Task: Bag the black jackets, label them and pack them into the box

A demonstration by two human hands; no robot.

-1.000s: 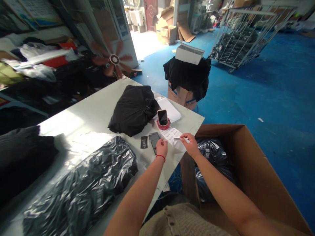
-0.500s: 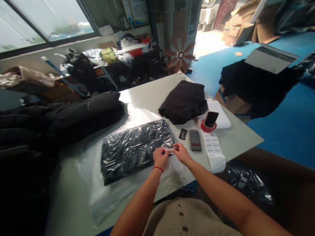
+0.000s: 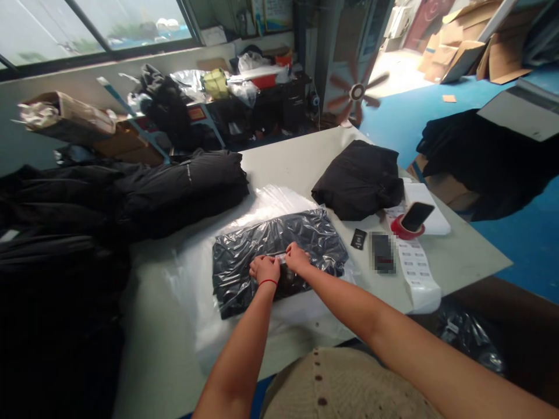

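Observation:
A dark garment sealed in a clear plastic bag [image 3: 244,262] lies on the white table [image 3: 288,163] in front of me. My left hand [image 3: 264,269] and my right hand [image 3: 297,258] rest on top of the bag, side by side. Both are closed, pinching the two ends of a small white label [image 3: 280,256] held flat against the plastic. A strip of white labels [image 3: 414,270] hangs over the table's right edge. A red band circles my left wrist.
A folded black garment [image 3: 358,180] lies at the back right. Beside the label strip are a phone [image 3: 383,252], a small black tag [image 3: 358,238] and a red tape roll [image 3: 404,228] propping another phone. Black jackets [image 3: 144,192] pile up on the left. A fan [image 3: 357,92] stands behind.
Both hands moved left from the label strip, carrying a small label to the bagged garment, and now press it onto the plastic. My view swung left with them.

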